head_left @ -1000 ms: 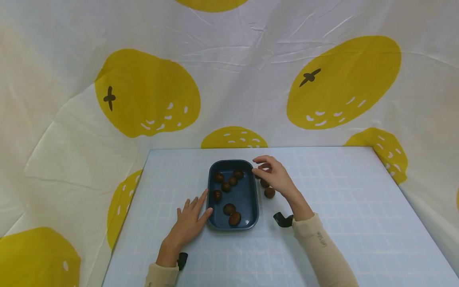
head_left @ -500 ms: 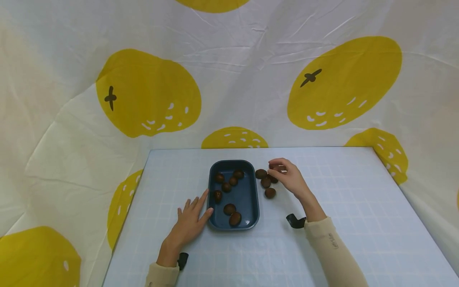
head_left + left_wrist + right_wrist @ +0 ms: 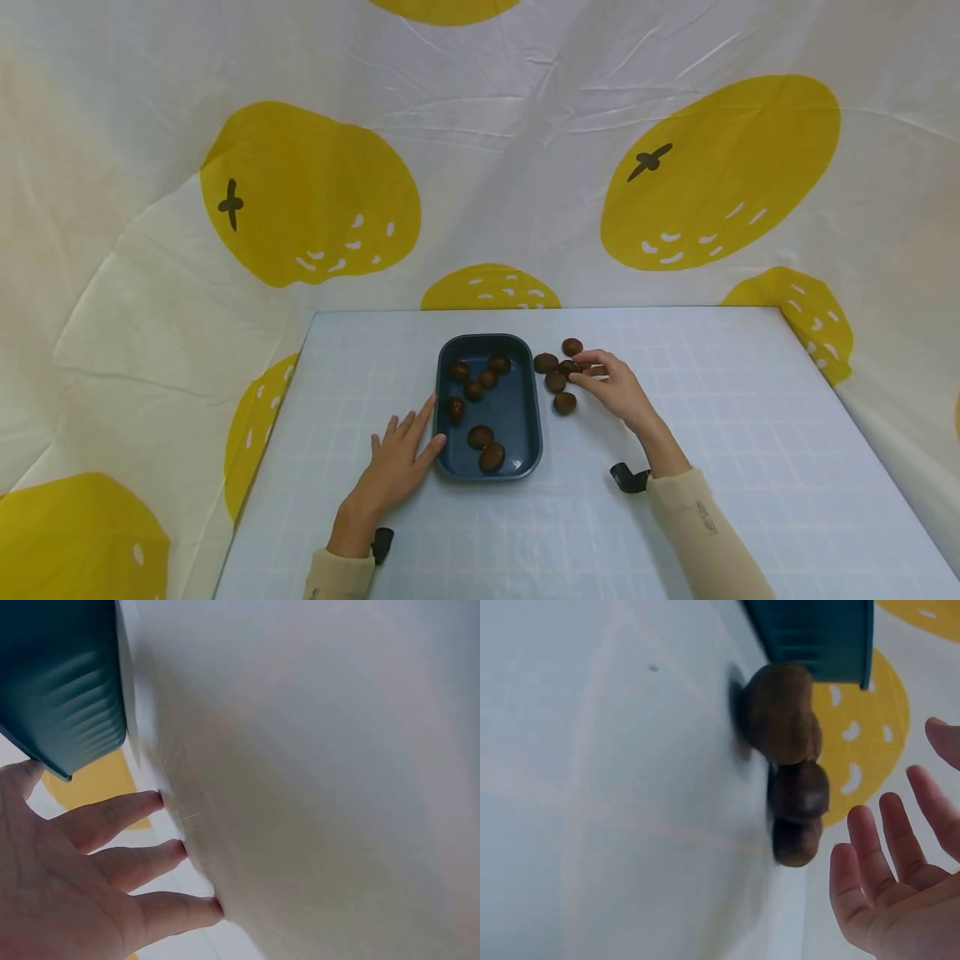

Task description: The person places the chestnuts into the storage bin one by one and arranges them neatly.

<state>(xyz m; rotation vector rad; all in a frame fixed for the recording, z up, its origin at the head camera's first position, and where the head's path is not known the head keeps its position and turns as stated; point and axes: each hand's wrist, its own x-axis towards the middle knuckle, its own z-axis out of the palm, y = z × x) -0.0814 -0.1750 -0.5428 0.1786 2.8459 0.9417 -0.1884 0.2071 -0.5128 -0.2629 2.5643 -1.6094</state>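
Note:
In the head view a dark blue tray (image 3: 506, 417) holds several brown chestnuts (image 3: 491, 457). My left hand (image 3: 392, 471) lies at its left side, fingers spread, thumb and index finger at the rim. The left wrist view shows a digit of that hand (image 3: 67, 877) touching the tray edge (image 3: 67, 712). To the tray's right is a small group of chestnuts (image 3: 546, 363). My right hand (image 3: 618, 392) is at the group's right side, with thumb and index finger apart beside one chestnut (image 3: 568, 367). In the right wrist view its fingers (image 3: 900, 840) are spread, nothing between them.
The tray and chestnuts stand on a pale checked tabletop (image 3: 750, 467). Behind it hangs a white cloth (image 3: 480, 192) with large yellow fruit prints. A black wrist device (image 3: 630, 478) shows by the right sleeve, another (image 3: 382, 546) by the left.
My right hand has moved right from the tray's edge, then down past the topmost loose chestnut, now uncovered, to the one below. My left hand and the tray have stayed in place.

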